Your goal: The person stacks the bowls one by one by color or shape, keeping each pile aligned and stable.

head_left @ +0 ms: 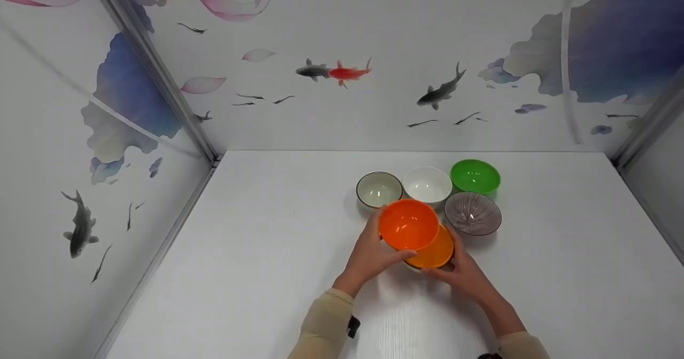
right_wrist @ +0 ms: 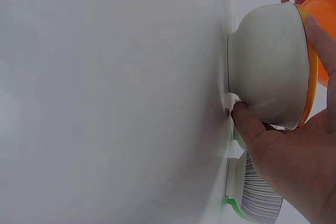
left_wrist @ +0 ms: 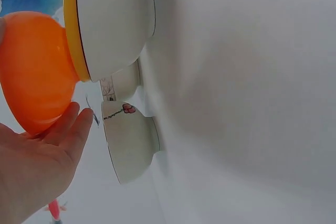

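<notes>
My left hand grips a bright orange bowl, thumb near its rim and fingers along the far side. The bowl is tilted and held up above a yellow-orange bowl, overlapping it in the head view. That yellow-orange bowl sits nested in a white bowl with a thin dark rim line, which stands on the table. From the right, my right hand holds this nested pair, with one finger at the rim and another low by the white bowl's side in the right wrist view.
Behind stand a pale grey bowl, a white bowl, a green bowl and a purple-grey striped bowl, close together. A white table bears them. Painted panels rise at the back and left.
</notes>
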Action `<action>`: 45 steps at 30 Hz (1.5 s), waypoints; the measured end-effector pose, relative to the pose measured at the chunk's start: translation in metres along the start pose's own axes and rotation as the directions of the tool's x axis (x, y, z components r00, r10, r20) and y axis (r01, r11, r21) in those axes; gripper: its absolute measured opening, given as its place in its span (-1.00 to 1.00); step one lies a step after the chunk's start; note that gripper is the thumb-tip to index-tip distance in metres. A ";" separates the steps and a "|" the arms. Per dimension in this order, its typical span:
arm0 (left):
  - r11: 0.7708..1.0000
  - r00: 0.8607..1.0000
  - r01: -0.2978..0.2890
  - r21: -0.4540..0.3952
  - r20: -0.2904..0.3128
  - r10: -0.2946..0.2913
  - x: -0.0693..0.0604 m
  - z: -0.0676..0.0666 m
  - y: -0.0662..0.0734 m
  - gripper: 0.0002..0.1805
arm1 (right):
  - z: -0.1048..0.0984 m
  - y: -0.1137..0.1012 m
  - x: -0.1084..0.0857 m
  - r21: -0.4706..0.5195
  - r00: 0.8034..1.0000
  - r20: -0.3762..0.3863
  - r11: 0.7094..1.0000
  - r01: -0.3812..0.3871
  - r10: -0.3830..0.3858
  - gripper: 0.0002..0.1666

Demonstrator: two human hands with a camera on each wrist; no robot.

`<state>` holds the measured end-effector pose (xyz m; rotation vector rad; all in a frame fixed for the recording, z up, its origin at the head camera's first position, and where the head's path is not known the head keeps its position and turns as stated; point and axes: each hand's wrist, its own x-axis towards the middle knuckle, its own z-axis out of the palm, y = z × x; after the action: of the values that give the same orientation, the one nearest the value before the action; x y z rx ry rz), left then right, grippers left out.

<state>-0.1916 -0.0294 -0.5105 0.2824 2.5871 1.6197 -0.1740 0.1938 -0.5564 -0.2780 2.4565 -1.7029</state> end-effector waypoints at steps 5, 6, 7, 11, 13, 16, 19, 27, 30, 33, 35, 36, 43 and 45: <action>0.999 1.000 -0.009 0.036 0.008 0.009 0.000 0.004 0.001 0.17 | 0.000 -0.001 0.000 -0.004 1.000 -0.002 1.000 0.012 -0.012 0.28; 0.999 1.000 -0.011 0.043 0.009 0.011 0.000 0.005 0.001 0.17 | 0.000 -0.001 0.000 -0.005 1.000 -0.003 1.000 0.013 -0.013 0.28; 0.999 1.000 -0.012 0.049 0.011 0.011 0.000 0.006 0.001 0.16 | 0.000 -0.001 0.000 -0.009 1.000 -0.004 1.000 0.013 -0.014 0.28; 0.997 1.000 -0.009 0.083 0.009 0.008 0.000 0.009 -0.001 0.16 | 0.000 0.000 0.000 -0.018 1.000 -0.008 1.000 0.018 -0.018 0.28; 0.995 1.000 -0.009 0.102 0.008 0.009 0.000 0.012 -0.002 0.17 | 0.000 0.000 0.000 -0.022 1.000 -0.009 1.000 0.021 -0.021 0.29; 0.990 1.000 -0.022 0.137 0.006 0.021 0.001 0.015 -0.003 0.20 | 0.001 0.000 0.000 -0.022 1.000 -0.013 1.000 0.022 -0.022 0.28; 0.987 0.999 -0.039 0.156 0.013 0.038 0.001 0.017 -0.004 0.21 | 0.001 0.000 0.001 -0.014 1.000 -0.020 1.000 0.020 -0.021 0.29; 0.980 1.000 -0.024 0.196 0.021 0.020 0.002 0.024 -0.004 0.24 | 0.001 0.001 0.001 0.033 0.999 -0.022 0.999 0.032 -0.032 0.28; 0.978 1.000 -0.015 0.209 0.026 0.010 0.001 0.025 -0.005 0.24 | 0.001 0.001 0.001 0.019 0.999 -0.025 0.999 0.041 -0.041 0.27; 0.974 0.999 -0.020 0.224 0.030 0.013 0.001 0.027 -0.006 0.22 | 0.001 0.000 0.001 0.023 0.999 -0.028 0.999 0.043 -0.042 0.26; 0.971 0.999 -0.024 0.236 0.030 0.018 0.002 0.027 -0.006 0.21 | 0.001 0.000 0.001 0.018 0.999 -0.029 0.999 0.043 -0.042 0.26; 0.971 0.999 -0.026 0.238 0.030 0.020 0.002 0.028 -0.006 0.21 | 0.001 -0.001 0.001 0.016 0.999 -0.030 0.999 0.040 -0.040 0.26; 0.965 0.999 -0.013 0.263 0.034 0.004 0.001 0.029 -0.007 0.20 | 0.001 -0.001 0.000 -0.003 0.999 -0.024 1.000 0.029 -0.029 0.25; 0.965 0.999 -0.004 0.263 0.035 -0.006 0.001 0.030 -0.007 0.19 | 0.000 0.000 0.000 -0.012 0.999 -0.024 0.999 0.031 -0.031 0.25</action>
<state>-0.1885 -0.0058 -0.5297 0.3221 2.7729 1.2545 -0.1737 0.1934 -0.5564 -0.3006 2.4930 -1.7143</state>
